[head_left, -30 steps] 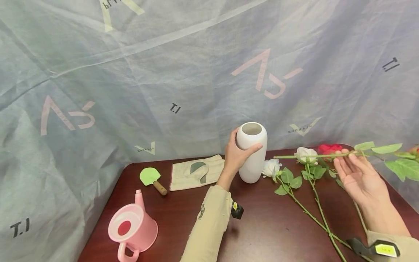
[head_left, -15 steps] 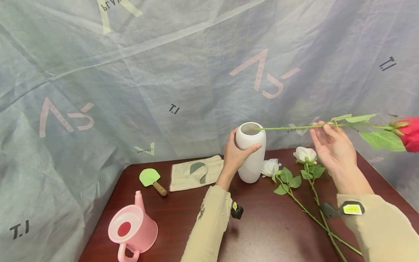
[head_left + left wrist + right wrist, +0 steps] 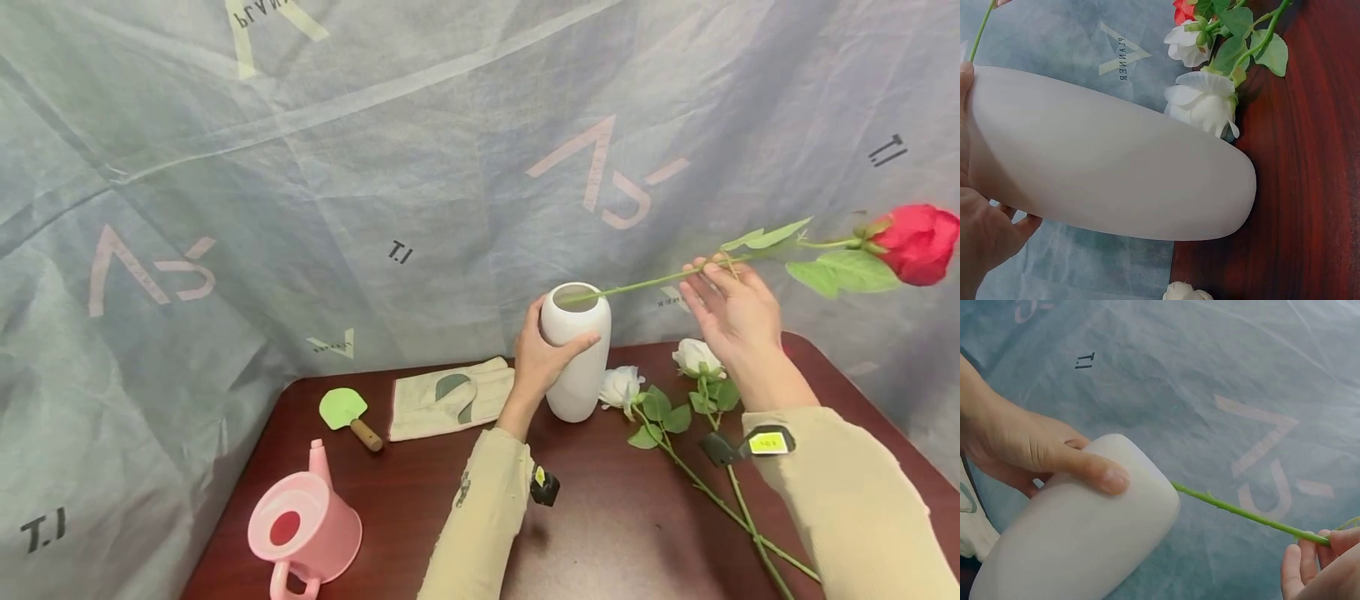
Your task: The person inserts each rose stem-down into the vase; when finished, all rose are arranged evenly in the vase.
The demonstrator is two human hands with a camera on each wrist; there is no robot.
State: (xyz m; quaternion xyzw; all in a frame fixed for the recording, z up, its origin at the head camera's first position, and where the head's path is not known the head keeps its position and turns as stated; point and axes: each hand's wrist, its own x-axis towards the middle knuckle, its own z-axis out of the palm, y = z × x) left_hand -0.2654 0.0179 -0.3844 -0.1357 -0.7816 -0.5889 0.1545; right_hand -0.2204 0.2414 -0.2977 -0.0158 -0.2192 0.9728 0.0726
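Observation:
A white vase [image 3: 579, 367] stands upright near the table's back edge. My left hand [image 3: 542, 357] grips its upper part, thumb across the front, as the right wrist view also shows. My right hand [image 3: 738, 312] pinches the green stem of a red rose [image 3: 917, 243], held nearly level with its bloom out to the right. The stem's lower end [image 3: 1235, 510] passes over the vase's rim into its mouth; the tip is hidden inside. Just right of the vase lie two white roses [image 3: 621, 387] with leafy stems crossing on the table.
At the left are a pink watering can [image 3: 341, 525], a small green shovel [image 3: 343, 407] with a wooden handle, and pale work gloves [image 3: 420, 408]. The dark red table [image 3: 592, 517] ends against a grey cloth backdrop [image 3: 450, 167]. More red petals [image 3: 1184, 10] show behind the white roses.
My right hand has carried the red rose left and up from the table's right side, its stem end entering the vase mouth. The bloom has risen. My left hand keeps its grip.

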